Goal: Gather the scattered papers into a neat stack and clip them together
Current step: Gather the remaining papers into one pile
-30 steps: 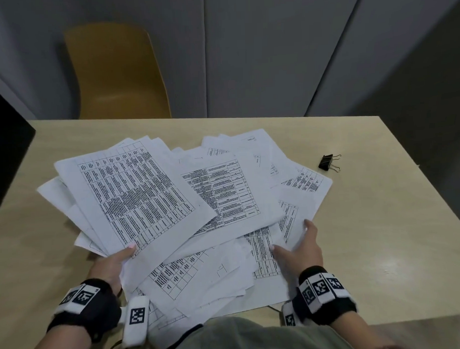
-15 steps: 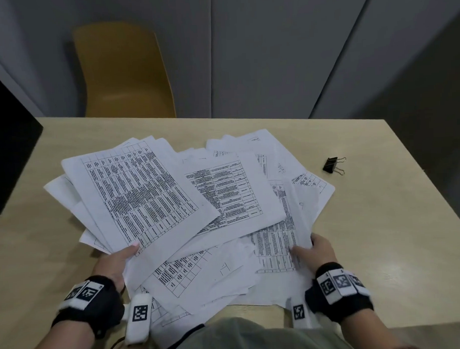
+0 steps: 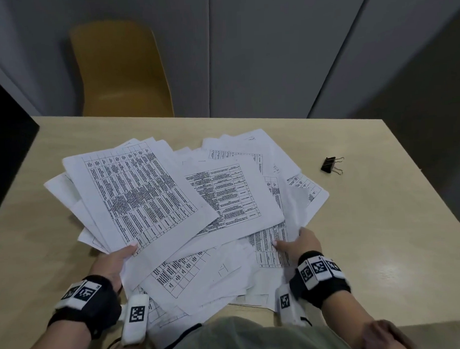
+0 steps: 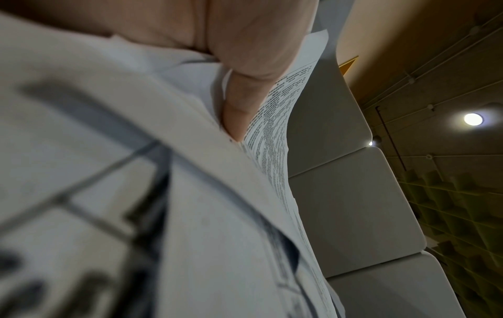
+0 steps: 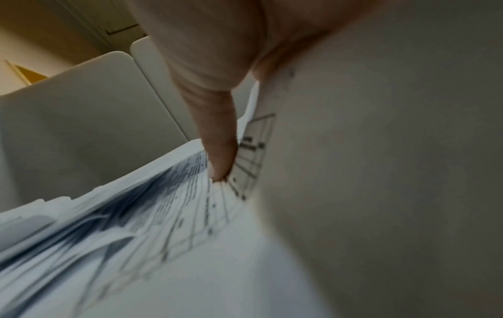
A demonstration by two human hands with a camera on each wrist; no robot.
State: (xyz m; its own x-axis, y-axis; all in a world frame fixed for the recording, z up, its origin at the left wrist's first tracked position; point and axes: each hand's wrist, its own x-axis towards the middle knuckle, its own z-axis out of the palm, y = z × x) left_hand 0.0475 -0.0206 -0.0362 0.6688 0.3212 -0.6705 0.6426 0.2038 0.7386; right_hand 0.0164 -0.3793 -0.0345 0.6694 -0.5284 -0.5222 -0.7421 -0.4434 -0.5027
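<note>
Sheets of white printed paper (image 3: 156, 192), fanned across the beige table (image 3: 381, 221), are gripped by left hand (image 3: 114, 262) and right hand (image 3: 301, 243); squaring seems needed before the black binder clip (image 3: 329, 165) is fetched.

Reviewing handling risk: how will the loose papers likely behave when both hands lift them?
The papers likely flop: the sheet edge at the right hand already curls. Fanned unevenly, they may slide apart. The left hand pinches only some.
</note>
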